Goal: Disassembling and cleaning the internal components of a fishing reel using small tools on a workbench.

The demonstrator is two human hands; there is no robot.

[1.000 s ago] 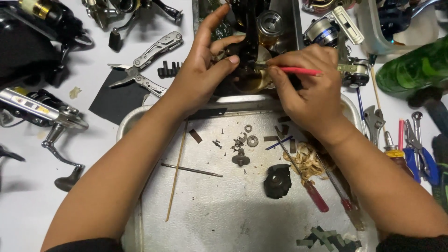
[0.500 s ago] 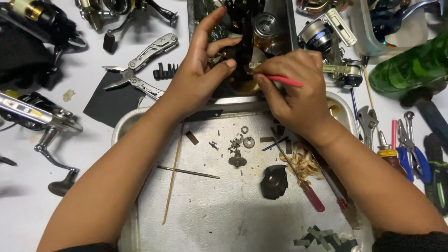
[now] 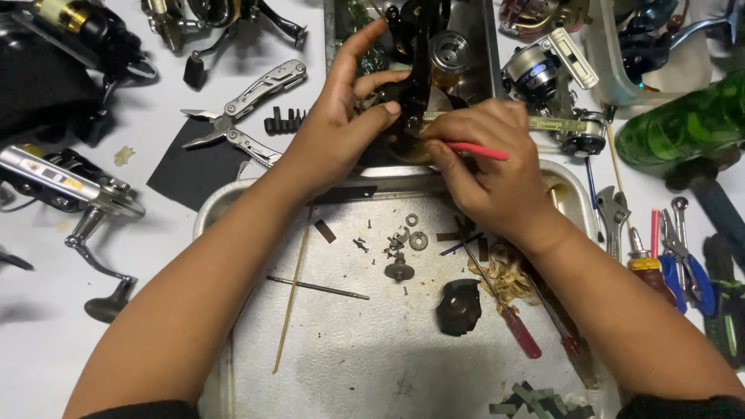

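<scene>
Seen from above my head, my left hand (image 3: pixel 341 128) wraps the black fishing reel body (image 3: pixel 411 85) at the far rim of the metal tray (image 3: pixel 341 365), thumb and curled fingers closed on it, index finger raised straight. My right hand (image 3: pixel 485 167) is closed in a pinch around a thin red tool (image 3: pixel 477 151), its tip set against the reel where a brass-coloured part shows; the tip itself is hidden by my fingers.

The tray is dull, scratched sheet metal with rounded corners. On its floor lie small parts: a flat ring-shaped washer (image 3: pixel 418 240), a dark toothed gear (image 3: pixel 399 270) on a short stub, tiny screws, a thin steel rod (image 3: pixel 318 288), a long pale wooden stick (image 3: pixel 292 291), a black moulded cover (image 3: pixel 459 306) and a red-handled screwdriver (image 3: pixel 508 314) beside a tangle of tan shavings (image 3: pixel 504 275).

Outside the tray, on the white table (image 3: pixel 46 341): an opened steel folding multi-tool (image 3: pixel 240 116) resting partly on a square of black abrasive sheet (image 3: pixel 194 167), a black strip of driver bits (image 3: pixel 287 122), and a silver reel (image 3: pixel 70 186) with a cranked handle; its side carries a pale rectangular label with small coloured marks. To the right stand a smooth green glass bottle (image 3: pixel 683 128), a small spanner (image 3: pixel 617 217) and blue-handled pliers (image 3: pixel 691 271). Another silver reel (image 3: pixel 543 70) lies near the bottle.
</scene>
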